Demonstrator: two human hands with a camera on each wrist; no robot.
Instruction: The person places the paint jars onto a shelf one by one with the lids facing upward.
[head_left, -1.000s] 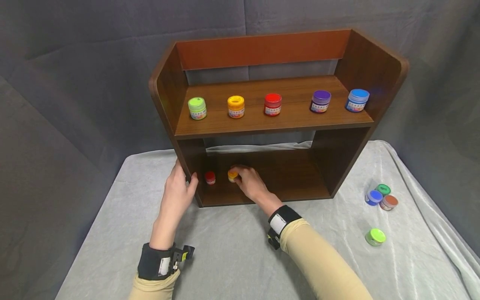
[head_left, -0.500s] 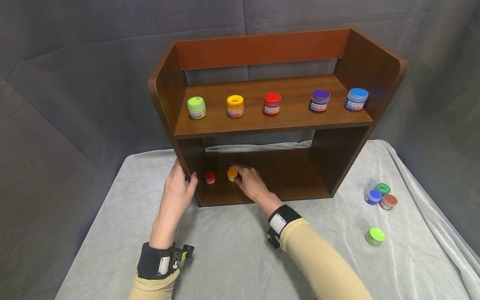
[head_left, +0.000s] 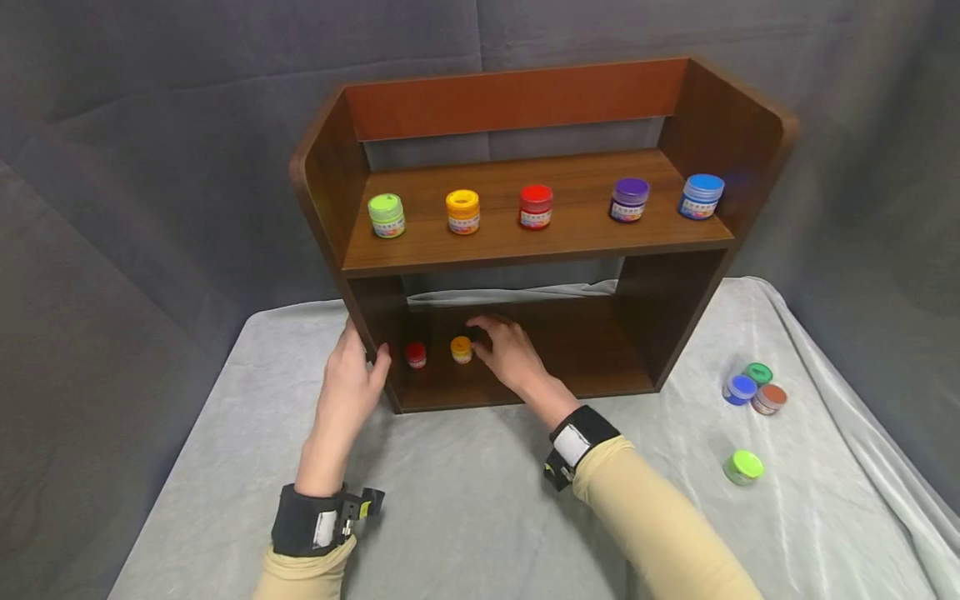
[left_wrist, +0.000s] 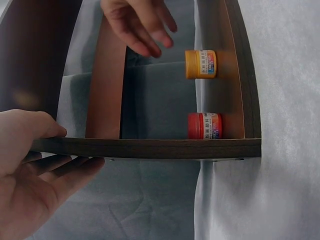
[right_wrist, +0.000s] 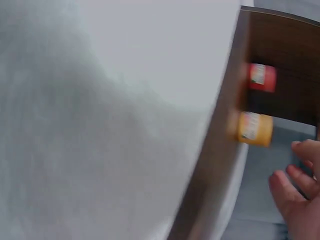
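Note:
On the lower board of a dark brown wooden shelf (head_left: pixel 562 342) stand a small red paint jar (head_left: pixel 416 355) and an orange-yellow paint jar (head_left: pixel 461 350). My right hand (head_left: pixel 510 354) is just right of the orange-yellow jar, fingers spread and apart from it; the right wrist view shows a gap between fingertips and jar (right_wrist: pixel 256 128). With my left hand (head_left: pixel 349 385) I grip the shelf's left side panel. In the left wrist view its thumb lies on the inner side of the panel (left_wrist: pixel 150 148) and the fingers on the outer side.
Along the upper board stand light green (head_left: pixel 387 216), yellow (head_left: pixel 462 212), red (head_left: pixel 536 207), purple (head_left: pixel 629 200) and blue (head_left: pixel 701 197) jars. On the grey cloth at right lie green (head_left: pixel 758 372), blue (head_left: pixel 739 389), brown (head_left: pixel 769 399) and lime (head_left: pixel 744 467) jars.
My right hand has let go of the orange-yellow jar and moved slightly right, its fingers spreading. The jar stays on the lower board. My left hand keeps its grip on the side panel.

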